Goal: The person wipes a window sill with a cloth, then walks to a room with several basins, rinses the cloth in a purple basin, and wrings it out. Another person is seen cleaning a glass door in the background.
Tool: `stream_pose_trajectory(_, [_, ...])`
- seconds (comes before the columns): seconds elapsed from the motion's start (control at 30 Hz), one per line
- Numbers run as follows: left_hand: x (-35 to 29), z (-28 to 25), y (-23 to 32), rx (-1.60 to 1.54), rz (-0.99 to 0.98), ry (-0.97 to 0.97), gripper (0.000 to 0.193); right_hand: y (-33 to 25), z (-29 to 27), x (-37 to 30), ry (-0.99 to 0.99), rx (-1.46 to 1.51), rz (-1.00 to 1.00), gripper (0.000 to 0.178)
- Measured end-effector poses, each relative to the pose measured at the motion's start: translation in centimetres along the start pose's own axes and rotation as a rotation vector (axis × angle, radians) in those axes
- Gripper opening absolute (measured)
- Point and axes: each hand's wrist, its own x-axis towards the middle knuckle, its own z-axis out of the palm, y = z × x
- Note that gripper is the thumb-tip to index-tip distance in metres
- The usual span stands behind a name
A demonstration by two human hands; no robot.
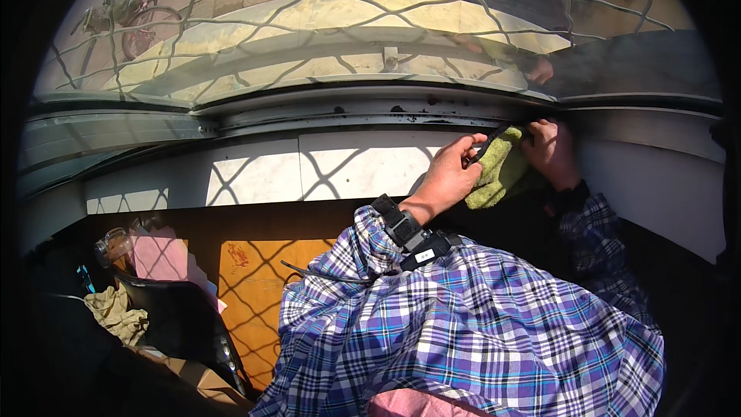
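A yellow-green cleaning cloth [496,170] hangs between my two hands at the window's lower frame [363,118]. My left hand [450,175] is closed on the cloth's left edge, its fingers bent around toward a dark strip along that edge. On the other side, my right hand [549,153] pinches the cloth's upper right part against the frame, partly in shadow. Below both hands runs a white tiled sill [363,162], striped by the grille's shadow. The cloth's lower end droops over the sill's near edge.
Beyond the glass stands a wire grille [378,11], with a bicycle [139,19] outside. A sliding pane's frame [116,135] is at the left. Lower left are a black bin [181,316] with pink paper [158,255], a crumpled beige cloth [116,315] and an orange-brown wooden surface [255,286].
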Motion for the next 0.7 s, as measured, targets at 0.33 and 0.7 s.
stream_pose_trajectory(0.33, [-5.5,-6.7,0.4,-0.191,-0.093,0.066,0.045,-12.8,1.2,3.5,0.036,0.11,-0.214,0.032])
stream_pose_trajectory(0.7, [-10.1,-10.8,0.0,-0.315,-0.088,0.224,0.044,-16.9,2.4,4.5,0.088,0.341,-0.319,0.036])
